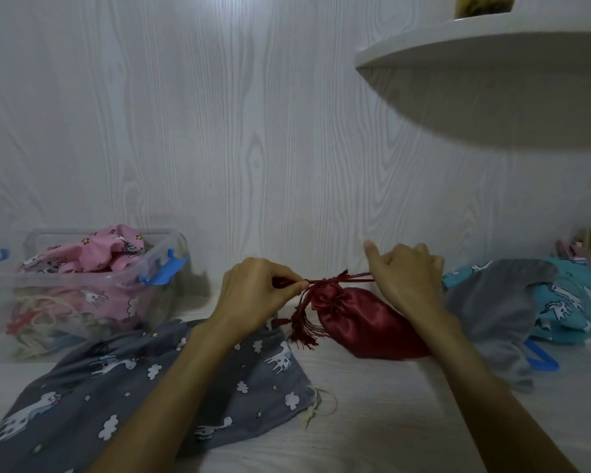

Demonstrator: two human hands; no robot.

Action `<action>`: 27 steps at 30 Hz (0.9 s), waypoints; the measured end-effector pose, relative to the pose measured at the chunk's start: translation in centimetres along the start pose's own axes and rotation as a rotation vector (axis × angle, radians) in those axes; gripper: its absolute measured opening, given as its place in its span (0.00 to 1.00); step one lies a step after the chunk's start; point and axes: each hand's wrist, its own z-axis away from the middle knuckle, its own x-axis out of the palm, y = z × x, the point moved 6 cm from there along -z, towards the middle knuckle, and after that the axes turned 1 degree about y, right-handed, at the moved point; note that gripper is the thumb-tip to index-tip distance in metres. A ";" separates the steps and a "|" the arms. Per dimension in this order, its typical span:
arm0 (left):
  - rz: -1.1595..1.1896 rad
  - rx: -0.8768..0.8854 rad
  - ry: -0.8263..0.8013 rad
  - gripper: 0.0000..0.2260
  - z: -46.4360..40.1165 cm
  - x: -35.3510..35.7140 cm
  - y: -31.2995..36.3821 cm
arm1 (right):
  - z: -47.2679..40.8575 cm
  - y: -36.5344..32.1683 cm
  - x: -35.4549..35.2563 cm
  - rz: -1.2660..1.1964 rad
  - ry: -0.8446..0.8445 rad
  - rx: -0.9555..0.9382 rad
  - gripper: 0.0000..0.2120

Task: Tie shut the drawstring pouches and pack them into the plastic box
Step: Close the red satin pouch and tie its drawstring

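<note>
Now the red satin pouch [365, 322] lies between both hands, its gathered neck just under them; the left hand [253, 288] and right hand [403, 278] each pinch a drawstring end [359, 276], pulled apart.

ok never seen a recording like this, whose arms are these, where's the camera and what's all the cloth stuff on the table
There is no machine here: these are a person's two bare arms, seen from a wide-angle camera worn on their head, looking forward and down. That is why the arms enter from the bottom edge.

The left hand and the right hand each pinch an end of the red cord at the gathered neck of a dark red satin pouch, which lies on the white table. They appear to be tying it shut.

Near the left arm lies a grey unicorn-print pouch. To the right is a heap of grey and teal cloth. At the left stands a clear plastic box with blue clips, already holding pink printed cloth.
</note>
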 end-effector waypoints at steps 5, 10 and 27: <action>-0.097 -0.119 -0.106 0.07 0.0 0.0 -1.8 | 0.8 0.3 1.7 -0.484 -0.671 -0.012 0.17; -0.069 -0.240 -0.392 0.13 1.6 0.1 -4.3 | 3.5 1.8 4.2 -0.435 -1.069 -0.100 0.43; 0.084 -0.228 -0.401 0.09 -0.1 -4.3 1.0 | 4.6 -1.1 0.3 -0.550 -0.709 -0.161 0.06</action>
